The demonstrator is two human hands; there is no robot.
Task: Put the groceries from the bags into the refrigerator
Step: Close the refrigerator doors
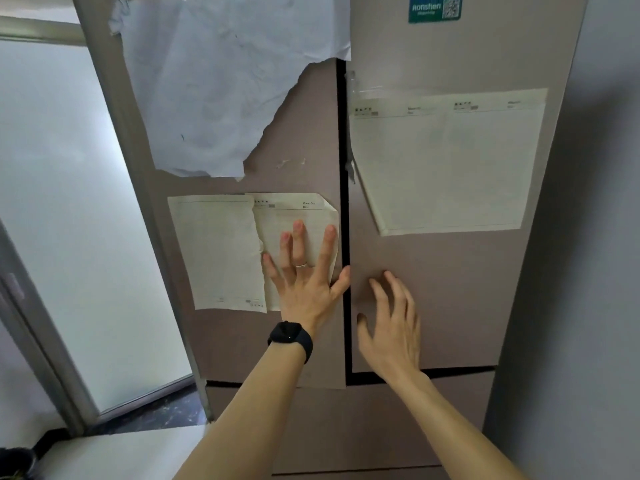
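A tall brownish refrigerator fills the view, with a left upper door [304, 140] and a right upper door [450, 292] split by a dark vertical gap. Both doors look shut. My left hand [304, 282], with a black watch and a ring, lies flat with fingers spread on the left door, its thumb at the gap. My right hand [391, 327] rests with fingers apart on the right door just beside the gap. Neither hand holds anything. No bags or groceries are in view.
Paper sheets are stuck on both doors: a torn white sheet [221, 81] up top, lined sheets [221, 251] below and on the right [446, 161]. A lower drawer front [363, 424] sits under the doors. A frosted glass door [62, 202] stands left, a grey wall [588, 237] right.
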